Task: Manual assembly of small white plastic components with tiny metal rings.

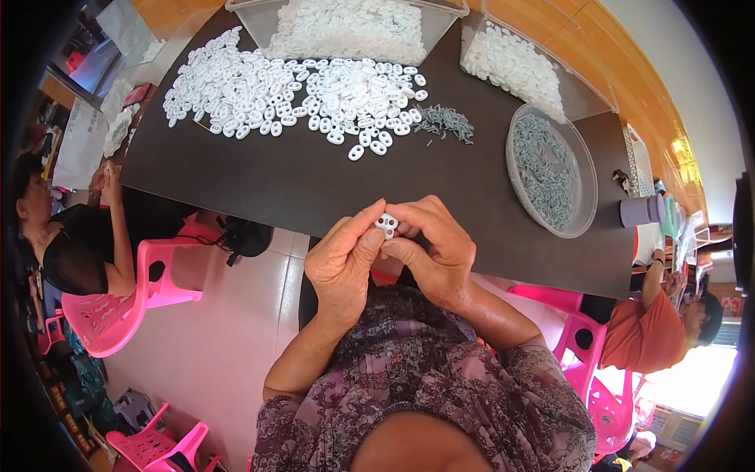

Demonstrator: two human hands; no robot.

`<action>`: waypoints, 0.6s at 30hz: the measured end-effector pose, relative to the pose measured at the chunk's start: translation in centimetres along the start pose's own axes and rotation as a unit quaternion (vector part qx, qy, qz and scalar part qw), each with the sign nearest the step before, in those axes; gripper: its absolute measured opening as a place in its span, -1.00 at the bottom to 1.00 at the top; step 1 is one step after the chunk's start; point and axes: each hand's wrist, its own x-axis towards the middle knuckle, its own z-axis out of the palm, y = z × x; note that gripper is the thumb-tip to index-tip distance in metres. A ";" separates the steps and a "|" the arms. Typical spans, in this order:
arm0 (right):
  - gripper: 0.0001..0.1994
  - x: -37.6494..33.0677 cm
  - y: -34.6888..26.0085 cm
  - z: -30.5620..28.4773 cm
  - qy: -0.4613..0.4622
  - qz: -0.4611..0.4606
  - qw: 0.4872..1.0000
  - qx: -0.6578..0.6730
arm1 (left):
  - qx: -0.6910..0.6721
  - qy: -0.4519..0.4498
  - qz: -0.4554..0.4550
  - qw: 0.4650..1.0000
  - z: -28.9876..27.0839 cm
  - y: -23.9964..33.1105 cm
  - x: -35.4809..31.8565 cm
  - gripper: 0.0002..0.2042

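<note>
My left hand [344, 256] and my right hand [434, 248] meet at the table's near edge. Between their fingertips is a small white plastic piece [386, 221] with round holes, pinched from both sides. It may be two oval pieces put together; the fingers cover part of it. Beyond my hands on the dark table [299, 169] lies a heap of white two-hole oval pieces [228, 86]. Another heap of white pieces [363, 94] lies beside it, with a few loose ones nearer me. A small pile of grey pins [445, 123] sits to its right.
A round clear tub [586, 197] holds many grey pins at right. Clear bins [464, 9] of white pieces stand at the back. A grey-purple cup [642, 210] is by the right edge. People sit left and right, near pink chairs [141, 291].
</note>
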 end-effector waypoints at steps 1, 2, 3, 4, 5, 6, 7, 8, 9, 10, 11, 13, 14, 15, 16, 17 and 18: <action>-0.63 0.0 0.0 0.0 0.003 -0.003 1.000 0.003 | 0.012 -0.002 0.009 1.000 0.0 0.0 0.0 -0.74; -0.63 0.0 0.0 0.1 0.003 -0.002 1.000 0.003 | 0.013 -0.001 0.008 1.000 0.0 0.0 0.0 -0.74; -0.64 -0.1 0.1 0.1 0.002 -0.004 1.000 0.002 | 0.003 0.000 0.006 1.000 -0.1 0.0 0.0 -0.74; -0.64 -0.1 0.1 0.1 0.002 -0.006 1.000 0.001 | -0.006 0.001 0.003 1.000 -0.1 0.0 -0.1 -0.74; -0.64 -0.2 0.1 0.2 0.001 -0.006 1.000 0.001 | -0.006 0.001 0.003 1.000 -0.1 -0.1 -0.1 -0.74; -0.64 -0.2 0.1 0.2 0.006 -0.004 1.000 0.003 | 0.001 0.007 0.008 1.000 -0.1 -0.3 -0.2 -0.75; -0.65 -0.2 0.1 0.3 0.010 -0.003 1.000 0.006 | 0.008 0.013 0.012 1.000 -0.1 -0.4 -0.3 -0.76; -0.65 -0.3 0.1 0.4 0.010 -0.003 1.000 0.006 | 0.008 0.013 0.012 1.000 0.0 -0.5 -0.3 -0.76; -0.65 -0.4 0.2 0.6 0.016 -0.006 1.000 -0.001 | 0.015 0.024 0.019 0.999 0.1 -0.6 -0.3 -0.77; -0.65 -0.4 0.2 0.7 0.023 -0.009 1.000 -0.008 | 0.023 0.035 0.026 0.999 0.3 -0.7 -0.4 -0.78; -0.65 -0.4 0.2 0.7 0.023 -0.009 1.000 -0.008 | 0.023 0.035 0.025 0.999 0.3 -0.8 -0.4 -0.78; -0.65 -0.3 0.1 0.8 0.034 -0.039 0.998 -0.036 | 0.020 0.046 0.045 0.998 0.5 -1.0 -0.4 -0.80; -0.65 -0.3 0.1 0.9 0.035 -0.039 0.998 -0.036 | 0.020 0.046 0.045 0.998 0.5 -1.0 -0.5 -0.80; -0.65 -0.2 0.2 1.0 0.045 -0.058 0.996 -0.045 | 0.013 0.047 0.037 0.998 0.6 -1.0 -0.7 -0.79; -0.64 -0.2 0.3 1.0 0.056 -0.077 0.994 -0.054 | 0.005 0.047 0.030 0.998 0.6 -0.9 -0.8 -0.79; -0.64 -0.3 0.5 1.1 0.056 -0.077 0.994 -0.054 | 0.005 0.047 0.030 0.998 0.7 -1.0 -0.8 -0.79; -0.66 -0.3 0.6 1.1 0.057 -0.094 0.992 -0.062 | 0.009 0.051 0.041 0.998 0.8 -1.1 -0.9 -0.80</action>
